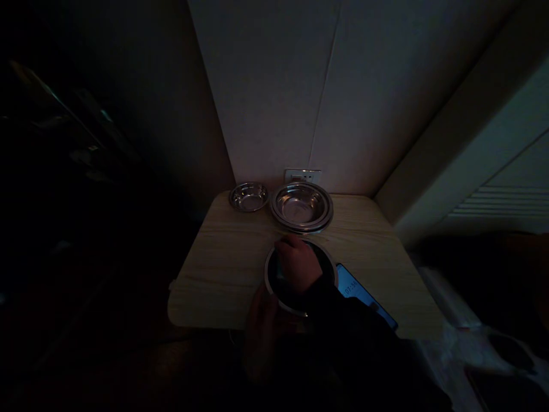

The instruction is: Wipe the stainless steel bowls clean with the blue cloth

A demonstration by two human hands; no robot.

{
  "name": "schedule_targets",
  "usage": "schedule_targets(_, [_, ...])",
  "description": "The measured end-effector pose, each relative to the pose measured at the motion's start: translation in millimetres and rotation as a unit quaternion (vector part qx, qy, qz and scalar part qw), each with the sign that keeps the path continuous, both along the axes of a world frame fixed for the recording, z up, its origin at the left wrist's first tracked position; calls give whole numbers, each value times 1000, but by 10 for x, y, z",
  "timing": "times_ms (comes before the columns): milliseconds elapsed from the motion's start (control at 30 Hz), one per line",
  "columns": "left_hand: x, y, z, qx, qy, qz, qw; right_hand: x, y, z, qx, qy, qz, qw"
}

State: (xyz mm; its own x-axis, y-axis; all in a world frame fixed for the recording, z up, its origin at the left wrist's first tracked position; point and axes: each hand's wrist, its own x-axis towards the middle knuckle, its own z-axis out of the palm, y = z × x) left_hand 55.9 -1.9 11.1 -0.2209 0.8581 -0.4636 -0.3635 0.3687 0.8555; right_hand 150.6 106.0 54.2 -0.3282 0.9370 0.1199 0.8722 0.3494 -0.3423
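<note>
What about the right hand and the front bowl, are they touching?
Touching. The head view, though dim, shows the right hand lying in the front bowl, its fingers curled against the far rim.

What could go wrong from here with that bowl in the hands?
1. The bowl sits at the table's near edge, right hand inside it, left hand dim below it; it might slip off.
2. The lit phone lies close beside the bowl, partly under the sleeve; a nudge might push it off.
3. The scene is very dark, so the grip is hard to judge.
</note>
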Motion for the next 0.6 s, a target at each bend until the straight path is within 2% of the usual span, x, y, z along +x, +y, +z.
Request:
schedule_targets(67, [-46,64,10,-8,-10,-23,1000,18,-11,-62,11,39,11,999])
schedule_targets(133, [-121,186,31,-5,2,-19,1000,25,-38,-118,9,84,29,996])
schedule_targets(300, [-280,517,79,50,54,-39,997,39,-130,-132,-62,163,107,979])
schedule_targets(467, [-309,542,39,71,68,-46,994,51,-218,-72,-102,167,196,961])
schedule_targets(533, [-307,502,30,71,60,-48,995,18,-220,-66,-102,159,184,965])
schedule_targets(600, [-295,462,48,63,52,-49,995,-29,-194,-65,-94,141,138,976])
